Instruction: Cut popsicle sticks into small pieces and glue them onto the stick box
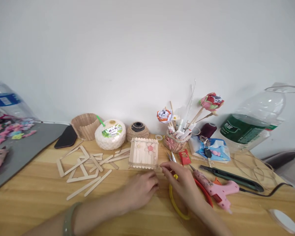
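Observation:
A small craft-stick box [144, 154] stands in the middle of the table, with twine along its top and bottom edges and a pink flower on its front. My left hand [146, 186] rests just in front of it, fingers curled inward; whatever they may hold is hidden. At the box's lower right corner, the fingertips of my right hand [180, 178] are pinched together, close to the twine; what lies between them is too small to make out. Beneath my right hand lie scissors [172, 200] with a yellow and red handle.
Loose craft sticks [88, 167] lie left of the box. Behind are a stick ring [86, 126], a white coconut [110, 134], a twine spool [137, 131] and a flower-filled pot [177, 141]. To the right are a pink glue gun [218, 190], a dark-green cutter [233, 178] and a large bottle [250, 126].

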### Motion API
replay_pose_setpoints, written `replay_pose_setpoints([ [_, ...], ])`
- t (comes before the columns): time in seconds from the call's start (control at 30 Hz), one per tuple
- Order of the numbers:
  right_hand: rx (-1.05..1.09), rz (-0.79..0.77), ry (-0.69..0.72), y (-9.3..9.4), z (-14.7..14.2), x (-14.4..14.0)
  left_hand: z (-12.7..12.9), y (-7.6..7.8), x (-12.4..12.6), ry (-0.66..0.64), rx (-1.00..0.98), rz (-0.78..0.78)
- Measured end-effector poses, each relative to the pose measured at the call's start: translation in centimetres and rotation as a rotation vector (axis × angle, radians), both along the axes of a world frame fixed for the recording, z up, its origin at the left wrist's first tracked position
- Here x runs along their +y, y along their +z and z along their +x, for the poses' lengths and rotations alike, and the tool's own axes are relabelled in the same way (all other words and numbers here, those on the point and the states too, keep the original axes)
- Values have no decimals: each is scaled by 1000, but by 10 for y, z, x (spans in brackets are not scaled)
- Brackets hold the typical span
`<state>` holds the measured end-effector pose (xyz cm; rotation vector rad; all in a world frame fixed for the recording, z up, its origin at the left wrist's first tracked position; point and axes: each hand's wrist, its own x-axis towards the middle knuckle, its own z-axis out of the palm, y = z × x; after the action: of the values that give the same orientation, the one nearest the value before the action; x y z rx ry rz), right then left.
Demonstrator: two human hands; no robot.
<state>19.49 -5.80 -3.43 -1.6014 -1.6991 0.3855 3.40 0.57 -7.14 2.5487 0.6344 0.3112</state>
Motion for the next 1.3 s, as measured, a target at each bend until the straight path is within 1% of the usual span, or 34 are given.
replay_pose_setpoints([
  [0.1,-1,1,-16,2,0,-1,0,2,0,1,14,8],
  [0.47,11,-17,38,9,-4,-3,1,1,-1,13,31,26],
  [0.67,-5,36,2,4,-1,-2,0,0,-2,2,44,59],
  [0.77,7,16,-17,1,0,-1,-1,0,-4,-7,53,78],
  [0.97,28,-4,-30,-1,-1,0,-1,0,-7,-32,107,171],
  [1.17,37,41,-27,-2,0,1,-1,1,-6,-45,89,168],
  [1.3,59,42,-36,-1,1,2,-2,2,-6,-45,98,168],
])
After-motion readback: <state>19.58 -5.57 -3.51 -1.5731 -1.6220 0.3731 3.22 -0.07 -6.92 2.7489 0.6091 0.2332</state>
